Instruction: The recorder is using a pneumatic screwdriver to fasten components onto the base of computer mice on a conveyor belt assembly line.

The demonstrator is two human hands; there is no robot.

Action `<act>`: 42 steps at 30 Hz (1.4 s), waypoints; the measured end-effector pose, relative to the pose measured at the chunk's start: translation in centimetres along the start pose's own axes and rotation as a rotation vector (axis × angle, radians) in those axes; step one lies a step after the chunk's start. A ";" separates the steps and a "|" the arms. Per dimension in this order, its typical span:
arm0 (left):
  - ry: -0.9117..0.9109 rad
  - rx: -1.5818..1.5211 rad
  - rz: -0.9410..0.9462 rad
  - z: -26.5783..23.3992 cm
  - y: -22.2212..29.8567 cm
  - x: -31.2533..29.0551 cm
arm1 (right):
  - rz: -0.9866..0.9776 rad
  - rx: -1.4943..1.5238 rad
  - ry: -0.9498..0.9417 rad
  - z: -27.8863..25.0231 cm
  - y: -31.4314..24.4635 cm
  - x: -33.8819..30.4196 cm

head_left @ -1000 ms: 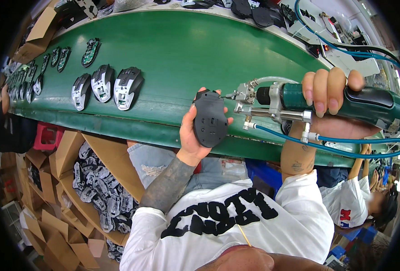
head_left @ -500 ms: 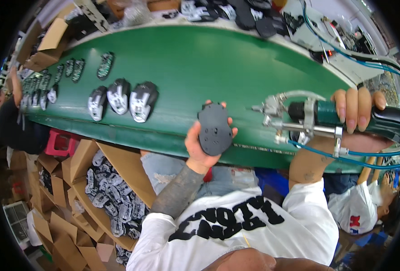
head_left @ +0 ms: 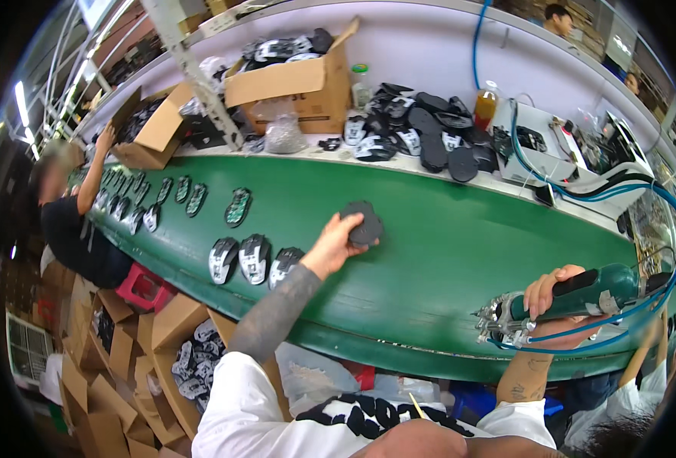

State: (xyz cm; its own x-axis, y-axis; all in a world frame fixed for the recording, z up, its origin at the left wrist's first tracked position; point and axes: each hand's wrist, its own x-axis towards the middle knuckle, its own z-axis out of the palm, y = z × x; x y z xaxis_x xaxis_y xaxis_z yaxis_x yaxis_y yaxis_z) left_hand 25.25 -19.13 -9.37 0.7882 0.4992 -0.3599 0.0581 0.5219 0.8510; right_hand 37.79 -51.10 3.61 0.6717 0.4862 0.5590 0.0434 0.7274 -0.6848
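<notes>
My left hand point(head_left: 336, 243) is reaching over the green conveyor belt point(head_left: 429, 259), its fingers closed on a dark computer mouse point(head_left: 363, 223). My right hand point(head_left: 549, 294) is wrapped round a green power screwdriver point(head_left: 591, 293) with a metal head and blue air hoses. That tool lies roughly level above the belt's near right side, its head pointing left. Left of my left hand, several black and silver mouse shells point(head_left: 254, 258) sit in a row. One of these is partly behind my forearm. Farther off, an open mouse base with a green circuit board point(head_left: 238, 207) lies on the belt.
Mouse shells point(head_left: 383, 122) and round black parts crowd the shelf behind the belt, beside a full carton point(head_left: 296, 88) and a bottle of amber liquid point(head_left: 485, 105). A co-worker point(head_left: 74, 206) is at the far left. Open cartons point(head_left: 177, 324) stand below, one holding mouse shells.
My view has tilted up. My left hand has carried the mouse away from my body, out over the belt. The screwdriver in my right hand is now farther from the mouse.
</notes>
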 end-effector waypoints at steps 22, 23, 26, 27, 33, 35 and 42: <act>0.648 1.603 0.770 -7.5 -5.0 -9.6 | 0.149 -0.010 -0.238 3.9 1.6 0.7; 0.591 1.585 0.734 -7.3 -5.0 -9.7 | 0.135 0.004 -0.245 4.8 1.8 0.7; 0.538 1.296 0.837 -6.2 -4.8 -10.7 | 0.161 -0.056 -0.264 5.3 2.3 0.9; 0.508 1.092 0.893 -5.8 -5.0 -11.0 | 0.158 -0.045 -0.192 6.0 2.3 0.7; -0.176 -0.993 0.243 -0.5 -9.6 -13.0 | 0.090 0.181 -0.296 6.6 3.4 0.5; -0.260 -1.047 0.198 1.0 -11.1 -13.3 | 0.002 0.297 -0.283 6.9 3.9 0.2; -0.316 -0.959 0.185 2.4 -11.5 -12.6 | 0.007 0.191 -0.320 6.7 5.3 0.3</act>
State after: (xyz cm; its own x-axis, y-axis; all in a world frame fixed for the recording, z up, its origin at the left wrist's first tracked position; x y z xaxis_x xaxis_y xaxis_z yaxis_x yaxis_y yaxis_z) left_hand 16.10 -33.06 -13.76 0.8685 0.4954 -0.0188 -0.4856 0.8577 0.1690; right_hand 33.25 -43.84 3.27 0.4053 0.5959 0.6933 -0.1197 0.7864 -0.6060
